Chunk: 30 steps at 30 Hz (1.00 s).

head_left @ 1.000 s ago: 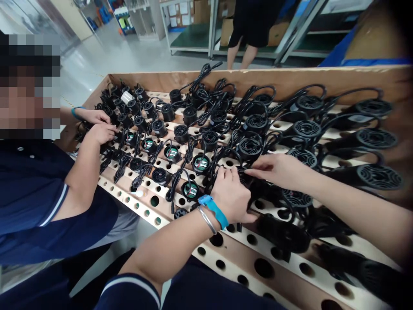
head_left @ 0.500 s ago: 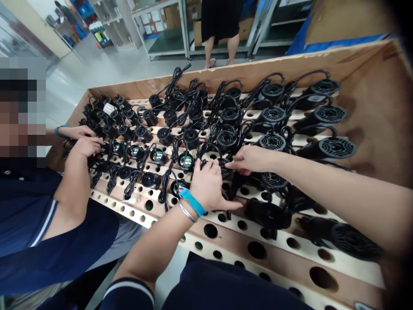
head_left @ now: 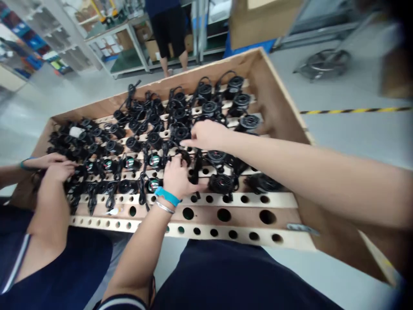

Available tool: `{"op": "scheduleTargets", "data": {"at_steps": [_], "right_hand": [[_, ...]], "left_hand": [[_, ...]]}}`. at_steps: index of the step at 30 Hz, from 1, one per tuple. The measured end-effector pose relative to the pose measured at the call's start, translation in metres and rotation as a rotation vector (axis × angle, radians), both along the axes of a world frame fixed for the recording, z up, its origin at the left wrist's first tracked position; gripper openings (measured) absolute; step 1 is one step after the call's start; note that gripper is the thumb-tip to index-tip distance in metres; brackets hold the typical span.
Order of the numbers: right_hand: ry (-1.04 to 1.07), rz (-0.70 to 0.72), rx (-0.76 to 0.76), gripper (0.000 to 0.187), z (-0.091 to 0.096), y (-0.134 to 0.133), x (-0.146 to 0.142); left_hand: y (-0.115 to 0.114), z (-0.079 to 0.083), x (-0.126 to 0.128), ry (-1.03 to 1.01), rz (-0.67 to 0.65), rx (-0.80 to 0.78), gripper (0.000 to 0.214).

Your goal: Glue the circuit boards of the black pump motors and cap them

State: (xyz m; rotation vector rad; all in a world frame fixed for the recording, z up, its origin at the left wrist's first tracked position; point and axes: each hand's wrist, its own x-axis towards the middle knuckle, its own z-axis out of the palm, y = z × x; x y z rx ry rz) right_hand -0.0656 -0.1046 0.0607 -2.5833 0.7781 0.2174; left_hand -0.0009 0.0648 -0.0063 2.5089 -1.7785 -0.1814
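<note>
My left hand (head_left: 179,178), with a blue band and a metal bracelet at the wrist, lies over a black cylindrical housing (head_left: 184,156). Its thumb is spread to the right and its fingers bend over the housing, nothing visibly gripped. Slightly farther back, my right hand (head_left: 208,134) is above black grilled housings, one finger pointing left and the others curled down. What these curled fingers hold, if anything, is hidden and blurred. Left of my left hand, an open housing (head_left: 155,160) shows a green circuit board. A bundled black cable (head_left: 142,185) lies nearby.
A wooden box (head_left: 287,101) holds rows of black housings on perforated slats (head_left: 238,199). At left, a co-worker's hands (head_left: 60,167) reach into the same box. A small white bottle (head_left: 113,211) lies near the front. Another person (head_left: 167,32) stands behind by shelving.
The camera view has swung right, showing more of the box's right end and floor. My right hand has lifted back from beside my left fingertips; my left hand stays at the housing.
</note>
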Motion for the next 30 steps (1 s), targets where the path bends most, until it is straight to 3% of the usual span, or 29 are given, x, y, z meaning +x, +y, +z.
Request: {"op": "scheduleTargets", "data": {"at_steps": [3, 5, 7, 10, 13, 16, 20, 25, 28, 30], "right_hand": [[-0.373, -0.091, -0.153, 0.043, 0.046, 0.008, -0.084], [-0.571, -0.15, -0.142, 0.04, 0.056, 0.029, -0.155], [-0.656, -0.241, -0.078, 0.032, 0.041, 0.061, -0.221], [-0.688, -0.395, 0.049, 0.026, -0.018, 0.116, -0.281], [-0.59, -0.584, 0.085, 0.016, -0.08, 0.157, -0.292], [-0.63, -0.679, 0.018, 0.016, -0.116, 0.172, -0.283], [-0.694, -0.652, -0.06, 0.011, -0.129, 0.173, -0.276], [-0.789, -0.548, -0.061, 0.002, -0.125, 0.184, -0.28], [-0.851, -0.531, -0.029, 0.021, -0.131, 0.2, -0.298], [-0.85, -0.694, -0.083, 0.034, -0.145, 0.21, -0.316]], "left_hand": [[-0.002, 0.0, 0.002, -0.037, -0.013, -0.027, 0.09], [-0.003, 0.0, 0.004, -0.058, -0.021, -0.024, 0.087], [-0.004, -0.001, 0.007, -0.068, -0.018, -0.002, 0.086], [-0.006, 0.001, 0.01, -0.06, -0.01, 0.056, 0.087], [-0.01, 0.005, 0.014, -0.052, -0.032, 0.11, 0.085], [-0.015, 0.011, 0.016, -0.091, -0.064, 0.158, 0.082], [-0.022, 0.016, 0.016, -0.149, -0.082, 0.242, 0.084], [-0.023, 0.02, 0.016, -0.179, -0.122, 0.263, 0.084], [-0.024, 0.022, 0.017, -0.202, -0.126, 0.247, 0.079], [-0.027, 0.024, 0.019, -0.222, -0.129, 0.248, 0.077]]}}
